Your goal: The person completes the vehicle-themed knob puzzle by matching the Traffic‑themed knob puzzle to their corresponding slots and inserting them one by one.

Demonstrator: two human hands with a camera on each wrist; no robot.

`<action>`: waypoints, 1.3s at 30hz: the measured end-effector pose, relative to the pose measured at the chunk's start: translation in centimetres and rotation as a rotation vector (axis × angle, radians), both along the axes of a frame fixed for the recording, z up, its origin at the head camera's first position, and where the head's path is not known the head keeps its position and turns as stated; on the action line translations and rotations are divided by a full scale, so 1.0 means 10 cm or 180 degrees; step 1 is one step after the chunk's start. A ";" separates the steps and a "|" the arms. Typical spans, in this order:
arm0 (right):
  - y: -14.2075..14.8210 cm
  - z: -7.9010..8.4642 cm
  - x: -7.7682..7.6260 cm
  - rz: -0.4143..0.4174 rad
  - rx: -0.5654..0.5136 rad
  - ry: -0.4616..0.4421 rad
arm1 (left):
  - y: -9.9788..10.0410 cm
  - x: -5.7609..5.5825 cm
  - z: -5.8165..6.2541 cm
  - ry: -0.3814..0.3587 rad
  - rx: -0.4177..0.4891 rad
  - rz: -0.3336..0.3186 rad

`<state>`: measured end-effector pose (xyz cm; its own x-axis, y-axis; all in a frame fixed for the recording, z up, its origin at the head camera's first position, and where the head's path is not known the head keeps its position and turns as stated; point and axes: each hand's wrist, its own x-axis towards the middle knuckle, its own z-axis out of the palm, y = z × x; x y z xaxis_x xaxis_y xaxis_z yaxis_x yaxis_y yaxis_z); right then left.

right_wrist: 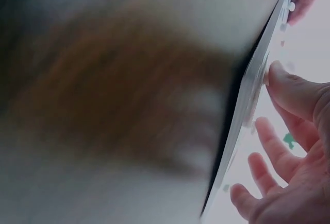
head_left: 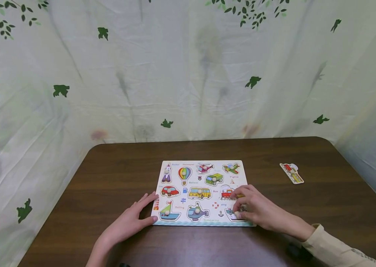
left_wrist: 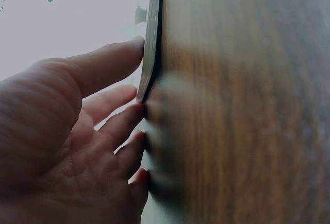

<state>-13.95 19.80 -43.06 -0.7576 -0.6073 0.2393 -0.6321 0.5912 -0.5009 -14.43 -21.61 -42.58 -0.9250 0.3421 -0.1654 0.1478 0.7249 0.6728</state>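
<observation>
A white wooden knob puzzle board (head_left: 212,218) with vehicle pieces lies on the table. At its lower right corner, my right hand (head_left: 258,207) pinches the knob of the ship puzzle piece (head_left: 230,214), which the fingers partly cover. In the right wrist view the thumb (right_wrist: 296,87) is at a small knob just above the board, and the other fingers spread loosely. The train piece (head_left: 226,193) is half hidden under the index finger. My left hand (head_left: 129,219) rests with loosely extended fingers against the board's left edge, the thumb touching its side in the left wrist view.
To the right of the board, a loose flat puzzle piece with a printed figure (head_left: 292,173) lies on the brown table (head_left: 117,167). A pale curtain with leaf prints (head_left: 188,74) hangs behind the table. Small dark objects show near the front edge.
</observation>
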 end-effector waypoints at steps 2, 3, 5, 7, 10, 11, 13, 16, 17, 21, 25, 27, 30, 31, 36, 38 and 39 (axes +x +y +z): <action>0.01 -0.01 -0.01 0.0025 0.0010 0.0062 | 0.00 0.00 0.00 0.0007 0.0000 0.0001; 0.02 -0.01 -0.01 0.0031 0.0015 0.0083 | 0.00 0.00 0.00 0.0007 0.0001 0.0002; 0.02 -0.01 -0.02 0.0064 0.0021 0.0148 | 0.01 0.00 0.01 0.0003 0.0005 0.0006; 0.03 -0.01 -0.02 0.0089 0.0032 0.0201 | 0.01 0.00 0.01 0.0003 0.0004 0.0012; 0.03 -0.01 -0.02 0.0087 0.0071 0.0223 | 0.01 -0.01 0.00 0.0009 -0.0001 0.0012; 0.04 0.00 -0.03 0.0078 0.0093 0.0197 | 0.01 -0.02 0.00 0.0013 -0.0002 0.0012; 0.04 0.00 -0.03 0.0064 0.0141 0.0174 | 0.01 -0.02 0.00 0.0027 -0.0007 0.0005; 0.05 0.01 -0.04 0.0047 0.0214 0.0120 | 0.01 -0.03 0.00 0.0047 0.0007 -0.0002; 0.05 0.01 -0.04 0.0047 0.0226 0.0105 | 0.01 -0.03 -0.01 0.0050 0.0015 -0.0001; 0.08 -0.01 -0.06 0.0068 0.0233 0.0108 | 0.01 -0.03 -0.01 0.0033 0.0063 0.0003; 0.11 -0.02 -0.06 0.0054 0.0216 0.0078 | 0.02 -0.03 -0.01 0.0022 0.0074 0.0011; 0.12 -0.02 -0.06 0.0026 0.0207 0.0010 | 0.03 -0.03 -0.01 0.0025 0.0070 0.0016; 0.15 0.00 -0.04 -0.0053 0.0167 -0.0075 | 0.02 -0.02 -0.02 0.0013 0.0065 0.0021; 0.17 0.01 -0.04 -0.0079 0.0148 -0.0084 | 0.02 -0.02 -0.02 0.0005 0.0069 0.0024; 0.26 0.09 -0.03 -0.0163 0.0115 -0.0065 | -0.01 -0.01 -0.02 -0.0011 0.0064 0.0037; 0.31 0.11 -0.04 -0.0190 0.0132 -0.0046 | -0.01 -0.01 -0.02 -0.0007 0.0058 0.0040; 0.33 0.12 -0.04 -0.0202 0.0127 -0.0026 | 0.00 -0.01 -0.02 -0.0006 0.0058 0.0040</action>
